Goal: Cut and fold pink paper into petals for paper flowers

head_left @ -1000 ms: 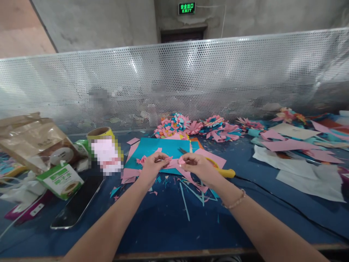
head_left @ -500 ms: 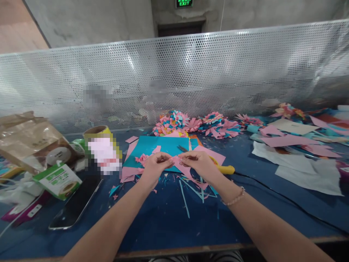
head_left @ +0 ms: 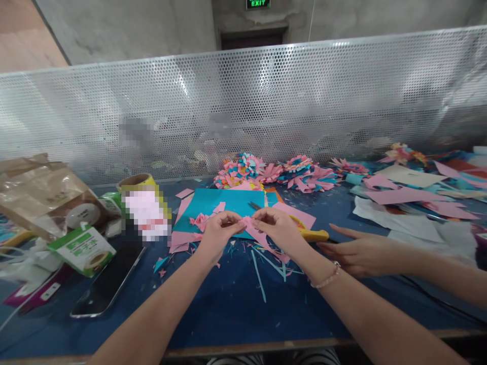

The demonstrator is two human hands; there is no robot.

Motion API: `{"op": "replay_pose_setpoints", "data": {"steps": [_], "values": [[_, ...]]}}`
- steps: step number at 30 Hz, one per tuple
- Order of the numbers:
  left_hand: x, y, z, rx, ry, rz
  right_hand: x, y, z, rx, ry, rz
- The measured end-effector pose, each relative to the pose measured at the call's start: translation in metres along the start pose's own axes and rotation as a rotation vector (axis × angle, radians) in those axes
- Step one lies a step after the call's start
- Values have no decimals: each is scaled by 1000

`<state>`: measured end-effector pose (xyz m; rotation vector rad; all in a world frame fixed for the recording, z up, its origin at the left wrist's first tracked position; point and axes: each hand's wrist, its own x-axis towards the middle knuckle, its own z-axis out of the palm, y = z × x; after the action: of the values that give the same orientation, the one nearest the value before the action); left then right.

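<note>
Between my two hands is a small piece of pink paper, low over the blue sheet. My left hand pinches its left side with thumb and fingers. On the other side my right hand, with a beaded bracelet at the wrist, pinches it too. Under and around them lie a bright blue paper sheet, pink paper pieces and cut scraps. A yellow-handled tool lies just behind my right hand, a black cord running from near its end. Its full shape is hidden.
Another person's hand reaches in from the right, fingers near the yellow handle. Paper flowers are piled at the back along a perforated metal screen. A phone, green box and bag lie left.
Another person's hand has come in from the right, toward the yellow-handled tool. My hands stay nearly in place, still pinching the pink paper.
</note>
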<state>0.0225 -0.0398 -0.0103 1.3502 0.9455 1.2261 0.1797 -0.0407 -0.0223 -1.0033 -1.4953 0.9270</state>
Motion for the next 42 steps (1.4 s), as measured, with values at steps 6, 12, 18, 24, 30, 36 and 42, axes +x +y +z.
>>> {"op": "replay_pose_setpoints", "data": {"steps": [6, 12, 18, 24, 30, 36, 42], "values": [[-1, 2, 1, -21, 14, 0, -3, -5, 1, -36, 19, -52], [-2, 4, 2, -16, 27, 13, -8, -12, 3, -77, 51, -102], [-3, 6, 1, 7, 15, 32, -9, -10, 5, -116, 42, -137], [-3, 6, 2, -22, -2, 27, -10, -13, 6, -121, 60, -117], [-3, 8, 2, -9, 5, 26, -10, -17, 5, -129, 78, -105], [-3, 8, 0, 28, -20, 30, -11, -14, 5, -132, 31, -118], [-2, 7, -1, 18, -45, 51, -10, -13, 5, -100, 33, -97]]}}
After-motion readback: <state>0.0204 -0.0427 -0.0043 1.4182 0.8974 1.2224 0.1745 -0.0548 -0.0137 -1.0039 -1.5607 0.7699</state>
